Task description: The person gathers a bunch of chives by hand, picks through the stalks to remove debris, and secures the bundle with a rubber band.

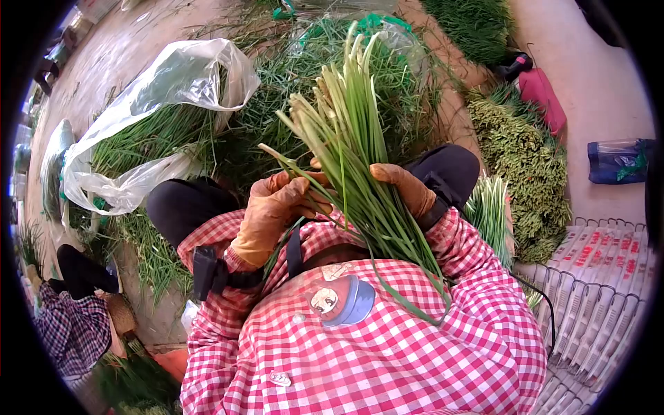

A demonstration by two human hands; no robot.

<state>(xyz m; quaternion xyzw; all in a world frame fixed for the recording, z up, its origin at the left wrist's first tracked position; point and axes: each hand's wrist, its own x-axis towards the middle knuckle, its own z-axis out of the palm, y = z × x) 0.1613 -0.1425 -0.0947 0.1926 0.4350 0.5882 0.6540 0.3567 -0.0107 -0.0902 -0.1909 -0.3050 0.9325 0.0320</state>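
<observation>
Green chive bunch (356, 159), upright, fanned, pale ends up

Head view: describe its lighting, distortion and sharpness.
Head view: strong fisheye bend with a black round border; soft even daylight, no hard shadows; glare on the clear plastic bag; the green stalks held by the left hand and right hand are sharp, edges softer.

Concrete floor (602, 76), heaped green stalks (270, 124), plastic bag (173, 76), packet stacks (602, 277)
</observation>
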